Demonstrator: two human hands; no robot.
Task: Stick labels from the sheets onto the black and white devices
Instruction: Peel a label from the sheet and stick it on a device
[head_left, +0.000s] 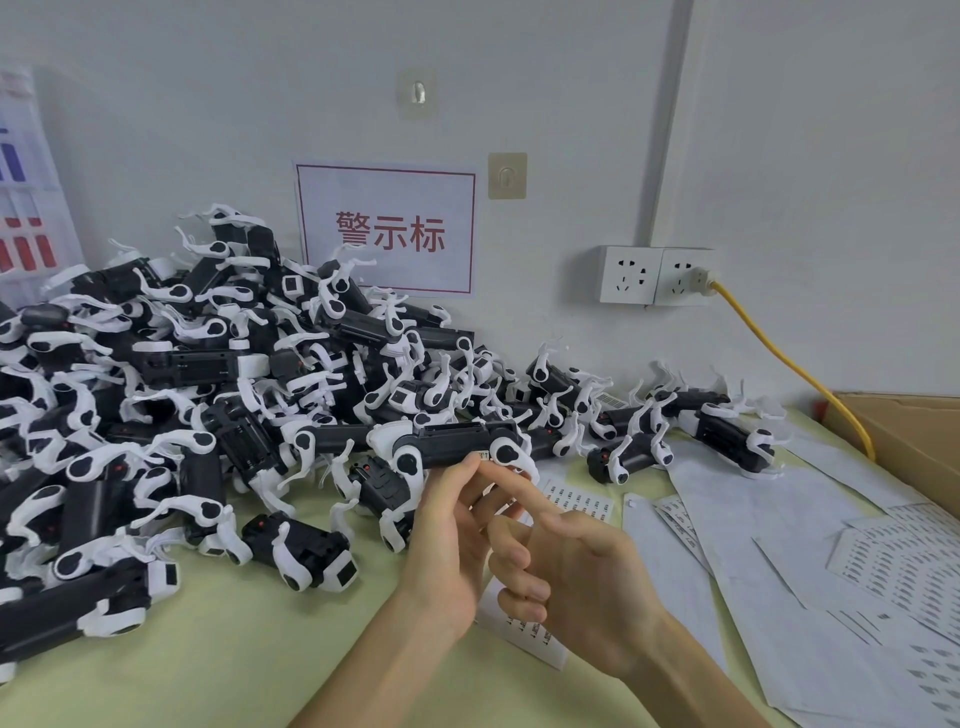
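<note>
Beside the pile (182, 389): left fingers (457, 486) curled round device (452, 441), right forefinger (519, 491) straight on label (483, 455).

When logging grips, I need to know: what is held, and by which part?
The left hand holds one device by the underside of its black body; the right hand's forefinger presses a label there.

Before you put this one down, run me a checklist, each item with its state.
1. Left hand holds the device off the table: ok.
2. Label sits on the device's lower edge: ok.
3. Right hand has a finger at the label: ok.
4. Label pressed flat, no lifted corner: cannot tell.
5. Label sheet lies close beside the hands: ok.
</note>
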